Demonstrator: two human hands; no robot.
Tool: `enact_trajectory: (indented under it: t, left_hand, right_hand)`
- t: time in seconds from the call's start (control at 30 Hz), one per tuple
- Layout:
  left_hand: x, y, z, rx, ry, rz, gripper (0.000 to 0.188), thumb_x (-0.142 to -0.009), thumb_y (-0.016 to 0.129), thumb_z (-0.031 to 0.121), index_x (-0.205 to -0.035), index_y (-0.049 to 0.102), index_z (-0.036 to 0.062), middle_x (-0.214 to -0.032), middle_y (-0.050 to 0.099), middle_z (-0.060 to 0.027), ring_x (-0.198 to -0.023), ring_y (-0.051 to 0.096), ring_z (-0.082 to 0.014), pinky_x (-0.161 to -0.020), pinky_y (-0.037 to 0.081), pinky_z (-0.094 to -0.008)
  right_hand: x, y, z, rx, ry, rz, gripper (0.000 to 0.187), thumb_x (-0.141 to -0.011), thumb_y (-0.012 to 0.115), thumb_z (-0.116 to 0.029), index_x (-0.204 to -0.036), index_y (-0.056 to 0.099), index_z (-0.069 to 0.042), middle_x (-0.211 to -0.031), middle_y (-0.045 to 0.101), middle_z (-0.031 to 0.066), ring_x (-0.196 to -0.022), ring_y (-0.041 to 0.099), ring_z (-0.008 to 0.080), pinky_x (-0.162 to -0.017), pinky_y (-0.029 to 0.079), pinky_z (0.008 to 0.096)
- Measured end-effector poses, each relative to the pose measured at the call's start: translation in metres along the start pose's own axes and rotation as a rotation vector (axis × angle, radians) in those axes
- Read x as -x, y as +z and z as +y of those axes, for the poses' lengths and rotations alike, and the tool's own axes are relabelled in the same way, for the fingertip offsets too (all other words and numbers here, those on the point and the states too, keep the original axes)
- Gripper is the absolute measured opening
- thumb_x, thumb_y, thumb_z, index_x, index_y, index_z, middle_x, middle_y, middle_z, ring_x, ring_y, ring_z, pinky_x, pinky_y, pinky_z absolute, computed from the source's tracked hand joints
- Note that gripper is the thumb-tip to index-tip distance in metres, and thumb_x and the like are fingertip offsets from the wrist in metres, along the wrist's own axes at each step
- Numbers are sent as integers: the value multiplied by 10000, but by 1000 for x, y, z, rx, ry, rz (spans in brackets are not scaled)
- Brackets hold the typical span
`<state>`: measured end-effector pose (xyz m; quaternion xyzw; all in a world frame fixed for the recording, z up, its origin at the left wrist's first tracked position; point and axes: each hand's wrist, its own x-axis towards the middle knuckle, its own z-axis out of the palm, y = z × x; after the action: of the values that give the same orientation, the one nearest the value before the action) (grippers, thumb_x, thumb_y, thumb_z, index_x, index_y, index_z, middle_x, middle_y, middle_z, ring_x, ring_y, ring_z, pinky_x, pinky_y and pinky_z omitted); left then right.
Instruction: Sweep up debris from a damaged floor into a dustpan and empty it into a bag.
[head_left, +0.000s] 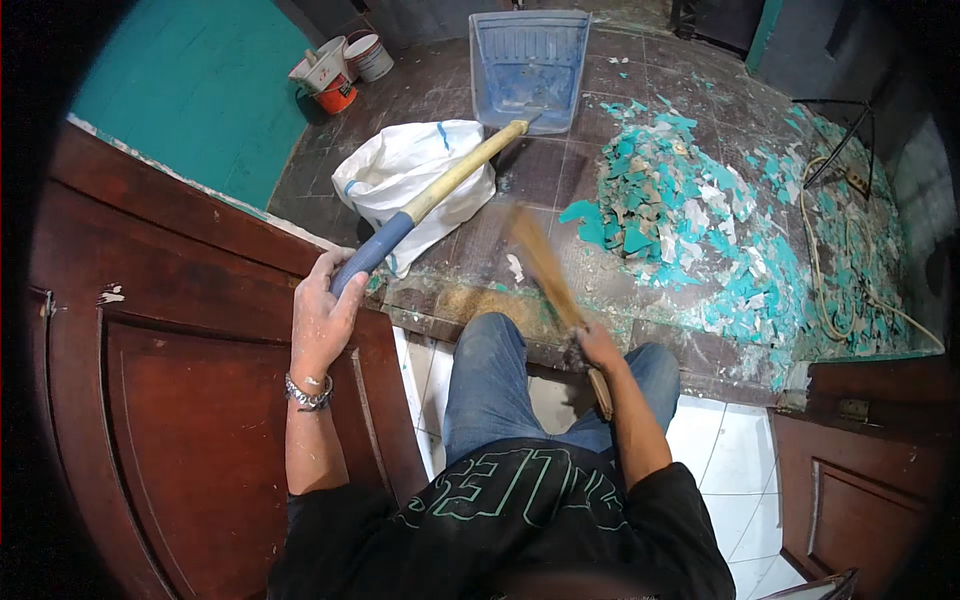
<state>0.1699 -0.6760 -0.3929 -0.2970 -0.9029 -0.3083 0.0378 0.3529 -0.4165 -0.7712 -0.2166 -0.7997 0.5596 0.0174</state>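
Note:
My left hand (325, 318), dusted with white, is closed around the blue end of a long-handled dustpan (530, 70). Its pale yellow handle runs up and away to the blue pan, which looks held over the dark tiled floor. In my right hand (600, 348) is a small straw hand broom (545, 262), its bristles blurred by motion and pointing away to the left. Right of the broom lies a heap of turquoise and white paint flakes (665, 195). An open white sack (420, 160) stands on the floor, partly behind the dustpan's handle.
Buckets (337, 92) stand by the turquoise wall (190, 95) at the back left. A pale cable (808, 240) and a black metal stand (845, 145) are among flakes at the right. Brown door panels (200, 420) flank me, and white tiles (735, 455) lie below the floor's raised edge.

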Motion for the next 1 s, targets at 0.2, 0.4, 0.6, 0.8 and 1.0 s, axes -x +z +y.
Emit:
enact_trajectory:
  t: [0.2, 0.4, 0.6, 0.8, 1.0]
  left_hand:
    - [17, -14, -5, 68, -30, 38, 300, -829, 600, 162, -1040, 570, -50, -844, 639, -153, -754, 612, -195, -719, 475, -314]
    - [5, 12, 6, 69, -25, 28, 304, -835, 598, 150, -1063, 562, -48, -864, 637, -144, -783, 607, -177, -733, 473, -308]
    - [25, -17, -11, 147, -116, 45, 301, -843, 593, 135, -1086, 551, -39, -876, 590, -65, -776, 517, -104, -704, 442, -248]
    - [14, -28, -3, 48, -72, 44, 292, -849, 598, 137, -1081, 553, -33, -852, 588, -67, -749, 520, -106, -684, 439, -249]
    - [23, -36, 31, -58, -29, 30, 304, -833, 593, 151, -1062, 552, -45, -857, 582, -96, -776, 522, -149, -731, 434, -277]
  right_hand:
    - [18, -53, -77, -186, 64, 130, 472, -856, 479, -164, -1312, 446, -48, -899, 623, 153, -796, 585, 209, -749, 458, 328]
    - [-73, 6, -37, -185, -8, 144, 482, -848, 519, -191, -1305, 456, -52, -818, 603, 100, -682, 556, 180, -642, 461, 315]
    - [-32, -44, -58, -400, 321, 203, 472, -840, 526, -191, -1290, 470, -62, -818, 600, 102, -729, 550, 206, -709, 461, 321]
    - [41, -65, -73, -139, 189, -154, 506, -875, 496, -230, -1354, 397, -105, -864, 621, 144, -706, 603, 257, -672, 488, 358]
    - [58, -93, -1, 73, 43, -79, 531, -871, 510, -258, -1346, 391, -54, -1204, 530, 267, -1097, 537, 364, -936, 402, 374]
